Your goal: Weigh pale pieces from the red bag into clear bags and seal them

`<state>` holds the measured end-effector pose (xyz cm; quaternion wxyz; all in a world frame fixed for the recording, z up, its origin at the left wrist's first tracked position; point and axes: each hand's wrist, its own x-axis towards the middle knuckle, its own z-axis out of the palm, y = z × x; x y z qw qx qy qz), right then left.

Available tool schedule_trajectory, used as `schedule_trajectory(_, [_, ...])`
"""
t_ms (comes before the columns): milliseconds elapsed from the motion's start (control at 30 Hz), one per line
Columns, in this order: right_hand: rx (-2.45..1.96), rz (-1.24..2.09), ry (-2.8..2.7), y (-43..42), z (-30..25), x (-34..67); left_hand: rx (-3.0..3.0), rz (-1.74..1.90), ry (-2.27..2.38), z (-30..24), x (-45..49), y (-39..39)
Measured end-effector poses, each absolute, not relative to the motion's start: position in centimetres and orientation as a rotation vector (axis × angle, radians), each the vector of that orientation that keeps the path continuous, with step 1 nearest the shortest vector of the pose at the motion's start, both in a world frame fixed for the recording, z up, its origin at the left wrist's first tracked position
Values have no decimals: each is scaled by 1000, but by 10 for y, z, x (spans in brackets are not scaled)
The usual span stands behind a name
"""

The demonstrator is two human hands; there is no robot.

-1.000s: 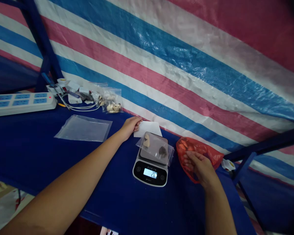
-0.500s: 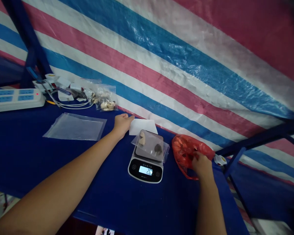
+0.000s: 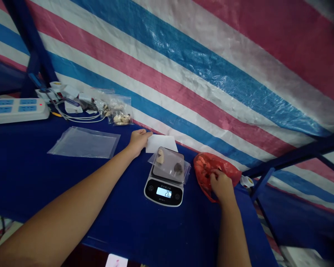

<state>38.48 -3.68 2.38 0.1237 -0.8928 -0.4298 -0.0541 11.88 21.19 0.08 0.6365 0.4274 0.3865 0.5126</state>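
Hands: well apart; the right hand (image 3: 222, 185) is at the mouth of the red bag (image 3: 228, 171) with bent fingers, and I cannot tell whether they are pinched on anything; the left hand (image 3: 139, 141) is half curled, thumb reaching to the edge of the white sheet (image 3: 163, 144), its grip also unclear.
Red bag: on the counter (image 3: 153, 237), just to the right of the scale (image 3: 150, 197), its mouth toward the person; the contents are hard to make out through the film and shadow.
Reaching in: probably best done with fingertips only, lifting one piece at a time, so that the thin film neither tears nor drags along.
Bag rim: it looks slack, so spreading it first should give a clearer view.
Scale: lit, with what looks like 2.6; the unit is too small to read.
Clear bag: the clear bag (image 3: 168, 171) lies across the platform and overhangs it, with a pale piece (image 3: 160, 157) and a dark piece (image 3: 178, 168); whether they are inside it I cannot tell.
Steady reading: keep sleeves, wrists and the red film off the platform; the overhanging plastic would be easy to snag.
Left side: flat clear bags (image 3: 85, 143), then filled bags (image 3: 121, 118) and a power strip (image 3: 18, 110).
Backdrop: striped sheeting (image 3: 183, 74).
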Motion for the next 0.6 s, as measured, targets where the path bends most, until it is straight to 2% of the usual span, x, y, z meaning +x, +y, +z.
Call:
schedule_trajectory(300, [-2389, 27, -1373, -29, 18, 363, 1036, 1136, 844, 1, 119, 213])
schedule_trajectory(600, [-2297, -100, -1380, -14, 4, 357, 1111, 1091, 876, 4, 119, 211])
